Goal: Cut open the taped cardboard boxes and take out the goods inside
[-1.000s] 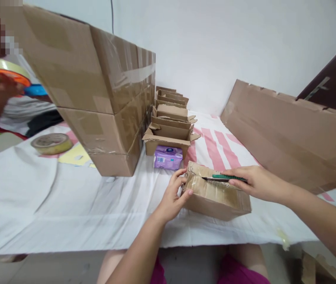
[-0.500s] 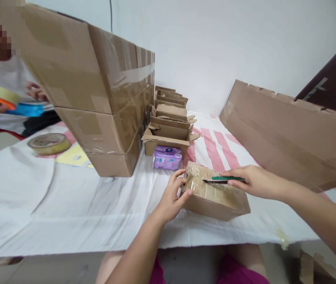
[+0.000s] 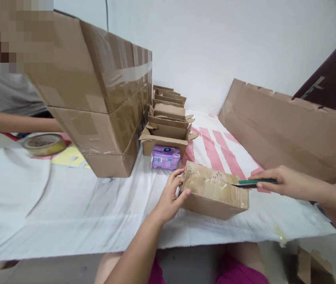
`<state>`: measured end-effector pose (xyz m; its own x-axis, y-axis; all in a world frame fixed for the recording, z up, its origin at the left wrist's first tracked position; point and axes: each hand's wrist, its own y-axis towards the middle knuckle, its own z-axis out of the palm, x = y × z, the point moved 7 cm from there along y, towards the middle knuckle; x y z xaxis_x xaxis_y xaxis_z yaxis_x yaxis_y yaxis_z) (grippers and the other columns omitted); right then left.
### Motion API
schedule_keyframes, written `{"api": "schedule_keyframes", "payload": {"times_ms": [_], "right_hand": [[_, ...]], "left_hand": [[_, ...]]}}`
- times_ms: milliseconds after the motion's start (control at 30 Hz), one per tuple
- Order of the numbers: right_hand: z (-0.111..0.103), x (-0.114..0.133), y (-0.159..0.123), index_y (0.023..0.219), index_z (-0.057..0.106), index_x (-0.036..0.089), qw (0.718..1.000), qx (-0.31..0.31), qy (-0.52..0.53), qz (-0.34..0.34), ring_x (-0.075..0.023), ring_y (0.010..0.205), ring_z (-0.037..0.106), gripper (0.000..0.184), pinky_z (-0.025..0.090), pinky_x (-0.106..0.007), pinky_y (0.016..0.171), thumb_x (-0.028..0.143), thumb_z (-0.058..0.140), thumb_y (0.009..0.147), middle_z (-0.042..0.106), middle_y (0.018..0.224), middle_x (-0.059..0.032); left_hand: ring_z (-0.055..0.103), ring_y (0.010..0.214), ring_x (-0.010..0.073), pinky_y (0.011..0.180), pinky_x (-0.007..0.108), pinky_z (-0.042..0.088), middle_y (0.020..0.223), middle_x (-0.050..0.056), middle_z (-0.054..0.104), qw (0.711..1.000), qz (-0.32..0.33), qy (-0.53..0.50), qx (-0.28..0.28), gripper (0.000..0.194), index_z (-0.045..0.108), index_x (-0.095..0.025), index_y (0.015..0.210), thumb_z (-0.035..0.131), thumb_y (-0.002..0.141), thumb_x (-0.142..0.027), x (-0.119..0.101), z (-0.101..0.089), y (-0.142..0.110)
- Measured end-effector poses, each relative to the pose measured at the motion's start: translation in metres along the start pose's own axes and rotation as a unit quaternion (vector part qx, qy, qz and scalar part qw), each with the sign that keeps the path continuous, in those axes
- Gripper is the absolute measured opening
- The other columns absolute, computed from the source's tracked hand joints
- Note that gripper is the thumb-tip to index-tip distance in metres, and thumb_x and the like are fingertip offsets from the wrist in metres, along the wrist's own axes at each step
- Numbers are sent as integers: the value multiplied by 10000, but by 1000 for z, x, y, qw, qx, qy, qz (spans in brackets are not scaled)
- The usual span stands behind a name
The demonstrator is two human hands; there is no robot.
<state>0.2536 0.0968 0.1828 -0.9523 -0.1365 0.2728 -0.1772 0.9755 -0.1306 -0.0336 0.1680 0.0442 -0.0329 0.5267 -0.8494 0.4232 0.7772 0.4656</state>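
A taped cardboard box (image 3: 212, 197) lies near the front edge of the cloth-covered table. My left hand (image 3: 172, 197) grips its left end, thumb on the near side and fingers on the far side. In my right hand (image 3: 277, 181) is a green utility knife (image 3: 255, 183), its blade pointing left over the right part of the box's taped top. Whether the tip touches the tape I cannot tell. Just behind the box sits a purple pack of wipes (image 3: 166, 157), in front of an open carton (image 3: 168, 136).
Stacked taped boxes (image 3: 97, 102) rise at left, with a tape roll (image 3: 44, 144) beside them. A co-worker's arm (image 3: 17, 120) reaches behind the stack. A large cardboard panel (image 3: 286, 130) stands at right. Cardboard scraps (image 3: 312, 266) lie below the table.
My right hand has drawn the knife rightward along the box top. My left hand stays on the box. The co-worker's tape dispenser is no longer visible, and their arm now extends behind the stack.
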Motion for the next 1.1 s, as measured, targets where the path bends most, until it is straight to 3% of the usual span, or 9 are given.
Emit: {"api": "schedule_keyframes", "payload": {"times_ms": [100, 167, 333, 467, 567, 700, 833, 967, 1100], "right_hand": [[8, -42, -13, 1079, 691, 225, 986, -4, 139, 87, -114, 494, 492, 411, 367, -227, 423, 535, 584, 831, 661, 693, -18], [18, -68, -19, 1015, 673, 211, 967, -88, 203, 126, -134, 502, 485, 406, 370, -254, 437, 555, 531, 854, 617, 638, -27], [90, -115, -22, 960, 633, 218, 937, -235, 154, 210, -228, 537, 575, 363, 471, -381, 510, 525, 520, 802, 664, 737, -92], [155, -120, -15, 1012, 643, 223, 953, -226, 111, 171, -317, 884, 652, 352, 523, -466, 750, 407, 579, 719, 694, 973, -105], [179, -117, -14, 1068, 648, 221, 970, -189, 77, 130, -314, 984, 633, 379, 512, -476, 827, 353, 582, 719, 688, 1031, -99], [169, -112, -14, 1040, 670, 201, 975, -199, 46, 93, -302, 1017, 621, 334, 488, -477, 890, 321, 573, 744, 683, 1049, -110], [134, -91, -18, 1001, 658, 204, 948, -304, 57, 73, -255, 930, 637, 274, 517, -435, 822, 364, 484, 863, 686, 987, -89], [101, -41, -30, 1016, 631, 217, 910, -410, 60, 9, -219, 928, 613, 218, 500, -380, 815, 310, 457, 923, 650, 974, -68], [81, 9, -35, 1052, 606, 216, 895, -437, 38, -76, -212, 942, 582, 190, 474, -382, 833, 203, 474, 915, 621, 982, -70]], "left_hand": [[370, 1335, 272, 1097, 433, 330, 1380, 121, 388, 1000, 3, -1, 9, 233, 533, -208, 1008, 575, 874, -394, -2, 1, 0], [367, 1335, 275, 1102, 433, 326, 1386, 119, 376, 1000, 9, -2, 9, 283, 525, -211, 1019, 635, 833, -395, -4, 2, 0], [364, 1339, 267, 1103, 433, 328, 1372, 119, 377, 1000, 16, 2, -2, 278, 520, -216, 1037, 632, 839, -376, -4, 3, -2], [363, 1339, 265, 1105, 440, 329, 1368, 119, 380, 1000, 19, 9, -4, 276, 521, -219, 1060, 629, 845, -355, -3, 3, -2], [371, 1334, 270, 1100, 450, 338, 1365, 123, 387, 1000, 21, 15, 0, 290, 520, -220, 1078, 638, 837, -330, -3, 3, -2], [374, 1336, 282, 1097, 464, 345, 1380, 125, 383, 999, 20, 27, 0, 323, 518, -221, 1083, 670, 806, -285, -4, 2, -2], [386, 1332, 279, 1094, 458, 356, 1381, 121, 386, 999, 24, 30, -4, 276, 537, -219, 1054, 659, 814, -275, -5, 1, -2], [392, 1329, 276, 1091, 448, 366, 1381, 120, 390, 999, 29, 30, -10, 224, 553, -213, 1017, 646, 826, -287, -6, 0, -3], [413, 1315, 272, 1083, 440, 380, 1384, 110, 390, 999, 35, 38, -12, 196, 564, -212, 994, 647, 823, -263, -7, -1, -4]]}}
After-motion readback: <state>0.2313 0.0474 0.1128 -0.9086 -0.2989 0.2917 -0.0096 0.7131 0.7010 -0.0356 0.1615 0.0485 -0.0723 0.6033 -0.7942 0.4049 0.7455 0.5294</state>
